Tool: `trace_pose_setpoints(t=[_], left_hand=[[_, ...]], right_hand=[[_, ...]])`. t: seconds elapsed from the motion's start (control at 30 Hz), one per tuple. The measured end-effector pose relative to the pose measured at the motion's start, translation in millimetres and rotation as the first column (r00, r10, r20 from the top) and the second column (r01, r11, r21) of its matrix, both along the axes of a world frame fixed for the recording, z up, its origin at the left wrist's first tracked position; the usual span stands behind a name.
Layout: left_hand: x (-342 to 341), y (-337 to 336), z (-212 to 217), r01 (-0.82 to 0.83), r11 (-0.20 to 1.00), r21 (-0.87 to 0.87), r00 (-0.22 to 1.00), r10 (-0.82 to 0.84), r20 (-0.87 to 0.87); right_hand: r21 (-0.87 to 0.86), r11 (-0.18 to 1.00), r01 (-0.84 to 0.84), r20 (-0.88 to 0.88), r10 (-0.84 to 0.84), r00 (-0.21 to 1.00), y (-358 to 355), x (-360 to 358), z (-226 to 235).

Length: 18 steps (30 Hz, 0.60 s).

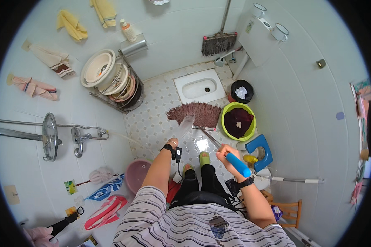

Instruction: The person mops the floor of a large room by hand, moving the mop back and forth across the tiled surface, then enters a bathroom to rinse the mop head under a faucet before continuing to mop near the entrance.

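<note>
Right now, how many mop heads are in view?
2: a reddish-brown mop head on the tiled floor near the squat toilet, and a dark grey mop head at the far wall. Others may be hidden.

Pretty clearly a bathroom, and a home one by the looks of it: squat toilet (192,88) set in a patterned tile floor (148,119), big round shower head (48,137) and chrome tap (79,140) on the left wall (76,107), towels (72,26) hanging up too, plus washbasins (85,74) stacked up in a metal rack (107,103).

striped shirt (179,224) – short-sleeved, black trousers (210,177), green slippers (204,159)
</note>
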<state>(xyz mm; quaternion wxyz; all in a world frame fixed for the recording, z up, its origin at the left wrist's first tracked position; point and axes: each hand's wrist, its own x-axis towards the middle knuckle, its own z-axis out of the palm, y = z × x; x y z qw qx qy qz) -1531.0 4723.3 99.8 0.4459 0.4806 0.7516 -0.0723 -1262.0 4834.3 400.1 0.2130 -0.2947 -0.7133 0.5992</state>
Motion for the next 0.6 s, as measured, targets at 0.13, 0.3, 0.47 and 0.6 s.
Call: trace_pose_setpoints(t=[0.13,0.3,0.47,0.6], left_hand=[[12,-3,33,0.033,0.995,-0.099,0.999,-0.032,0.013],[57,25,44,-0.015,0.999,-0.034,1.000,0.016,0.007],[-14,-51,-26,-0.274,0.959,-0.069,0.953,0.261,-0.150],[41,-4,1,0.011,0.998,-0.058,0.999,-0.014,-0.047]], right_hand=[[-0.017,0.996,-0.087,0.027,0.088,0.996,-29,-1,7],[0.065,0.994,-0.086,0.096,0.080,0.992,-46,42,-13],[0.063,0.989,-0.137,-0.058,0.141,0.988,-46,36,31],[0.057,0.994,-0.097,0.020,0.096,0.995,0,105,39]])
